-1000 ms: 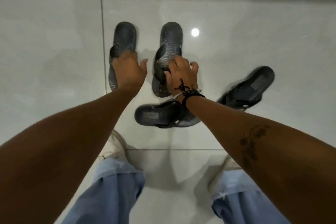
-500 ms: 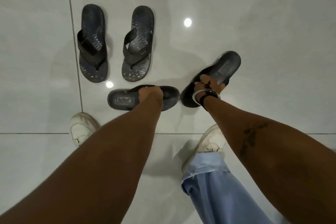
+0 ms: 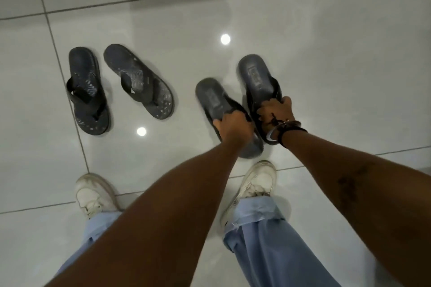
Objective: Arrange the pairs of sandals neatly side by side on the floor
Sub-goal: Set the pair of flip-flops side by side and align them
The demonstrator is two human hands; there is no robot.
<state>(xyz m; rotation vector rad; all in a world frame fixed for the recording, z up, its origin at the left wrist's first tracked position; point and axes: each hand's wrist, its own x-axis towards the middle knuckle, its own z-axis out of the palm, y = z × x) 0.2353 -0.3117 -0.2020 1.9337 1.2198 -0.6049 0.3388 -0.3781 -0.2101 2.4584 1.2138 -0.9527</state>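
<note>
Two pairs of dark sandals lie on a glossy pale tiled floor. The patterned pair rests at the left, free of my hands: one sandal [image 3: 87,91] beside the other [image 3: 140,81], both with their toe ends near me. To the right is the plainer pair. My left hand [image 3: 233,122] is shut on the strap of the left plain sandal [image 3: 213,98]. My right hand [image 3: 275,110], with bracelets at the wrist, is shut on the strap of the right plain sandal [image 3: 255,72]. These two sandals sit close together, nearly parallel.
My white sneakers [image 3: 94,196] [image 3: 256,182] and light blue trouser legs stand just below the sandals. Grey grout lines [image 3: 77,137] cross the floor. Two bright ceiling-light reflections [image 3: 225,39] shine on the tiles.
My hands left the patterned pair and took hold of the plain pair. Those two sandals were turned from lying crosswise and apart to lying nearly parallel, close together, right of the patterned pair.
</note>
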